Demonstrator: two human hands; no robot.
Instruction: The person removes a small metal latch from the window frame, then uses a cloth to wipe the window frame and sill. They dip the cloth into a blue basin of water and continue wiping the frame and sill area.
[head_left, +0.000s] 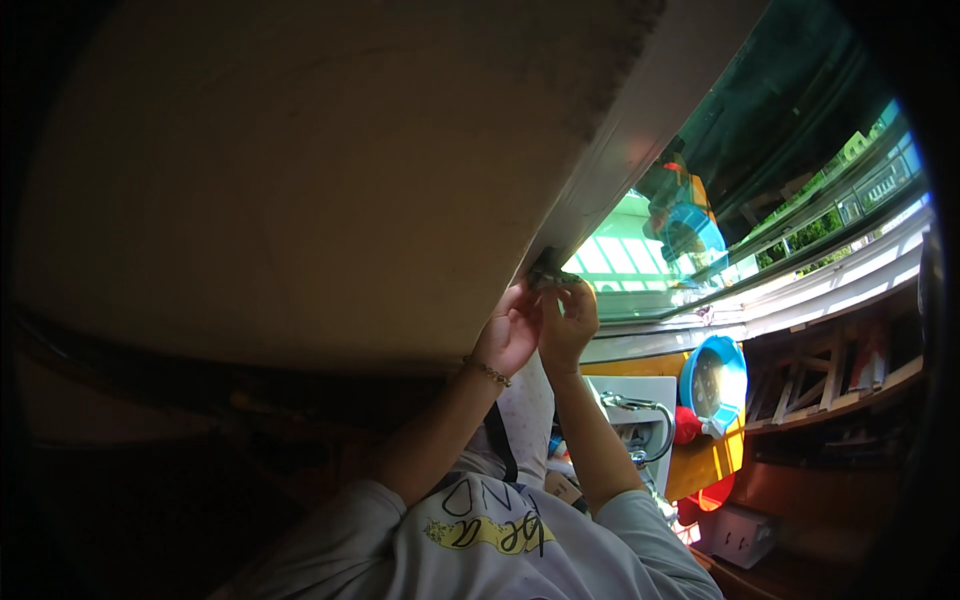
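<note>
My left hand, with a chain bracelet at its wrist, is raised at the edge of a pale wall beside a window frame. Close against it on the right is my right hand, fingers bent and thumb raised. The fingertips of both hands meet at a small dark object, which seems to be of metal, at the frame's lower end. What it is, and how each hand grips it, is too dark and small to tell. Behind it, the window glass shows reflections.
Right of my forearms is a white sink with a curved metal faucet. A blue basin and a red bottle stand on a yellow-orange surface. Wooden racks are at the far right; a red basin is lower down.
</note>
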